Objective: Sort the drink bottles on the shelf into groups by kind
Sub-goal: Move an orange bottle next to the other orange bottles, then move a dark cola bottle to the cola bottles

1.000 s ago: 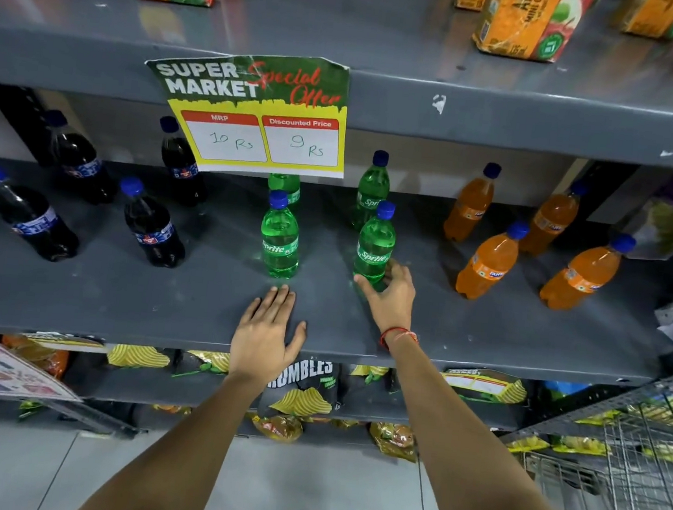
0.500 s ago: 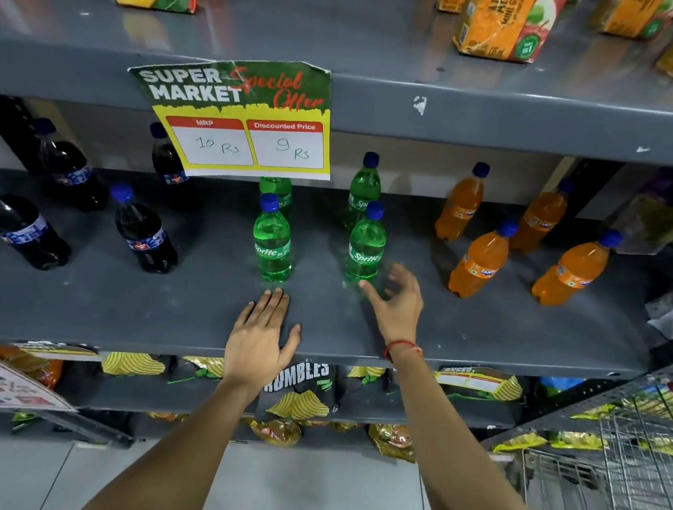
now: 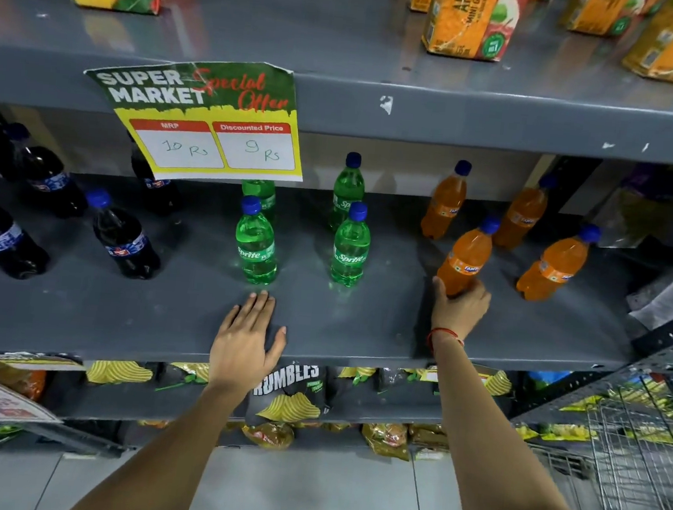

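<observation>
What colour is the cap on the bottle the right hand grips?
Blue cap; orange bottle, head view.

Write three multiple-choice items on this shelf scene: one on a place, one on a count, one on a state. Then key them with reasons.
1. Where does the left hand rest?
A. flat on the shelf in front of the Sprite bottles
B. on a juice carton
C. on the cart

2. How many orange Fanta bottles stand on the shelf?
A. two
B. four
C. six

3. What is the right hand doing?
A. hanging free
B. holding the price sign
C. gripping the base of the front-left Fanta bottle

Key: 1 A, palm down just before the nearest Sprite bottle. 2 B, two behind and two in front. 3 C, fingers wrap its base.
</observation>
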A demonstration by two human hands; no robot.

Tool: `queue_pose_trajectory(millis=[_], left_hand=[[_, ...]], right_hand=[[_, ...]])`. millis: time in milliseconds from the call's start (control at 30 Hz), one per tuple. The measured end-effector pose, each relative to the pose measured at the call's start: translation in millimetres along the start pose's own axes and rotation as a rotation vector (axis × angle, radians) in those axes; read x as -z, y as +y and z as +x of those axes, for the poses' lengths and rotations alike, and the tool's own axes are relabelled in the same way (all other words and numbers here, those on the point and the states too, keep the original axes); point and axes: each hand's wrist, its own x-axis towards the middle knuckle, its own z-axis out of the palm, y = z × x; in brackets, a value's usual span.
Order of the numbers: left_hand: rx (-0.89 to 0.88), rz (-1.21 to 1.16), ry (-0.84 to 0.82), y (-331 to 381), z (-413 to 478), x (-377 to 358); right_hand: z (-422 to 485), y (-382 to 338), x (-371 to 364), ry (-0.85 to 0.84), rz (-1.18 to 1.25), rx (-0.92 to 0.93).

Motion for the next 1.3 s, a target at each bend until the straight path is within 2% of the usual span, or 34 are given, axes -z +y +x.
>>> queue_pose_trajectory(millis=[267, 367, 467, 533, 667, 833, 1033, 1300], left_hand=[[-0.025, -0.026, -0.03, 0, 0, 3], [-0.044, -0.089, -0.025, -9, -5, 6], [0.0, -0.134, 0.001, -27, -15, 12], [0.028, -0.153, 0.007, -40, -22, 17], [0.081, -0.163, 0.047, -73, -34, 29], [0.138, -0.139, 0.072, -115, -48, 41], [0.171, -0.111, 0.058, -164, -68, 48], [0.105, -0.101, 0.07, -178, -70, 45]], right_hand=[[0, -2, 2, 0.01, 0.005, 0.003], [-29, -11, 4, 0.07, 0.055, -0.008], [-80, -18, -5, 0.109, 0.146, 0.067], [-123, -26, -21, 0.006, 0.174, 0.142], [-205, -63, -70, -0.388, 0.297, 0.211], [-246, -107, -134, -0.714, 0.176, 0.434], [-266, -133, -194, -0.905, 0.058, 0.466], [-283, -147, -225, -0.933, 0.059, 0.425]])
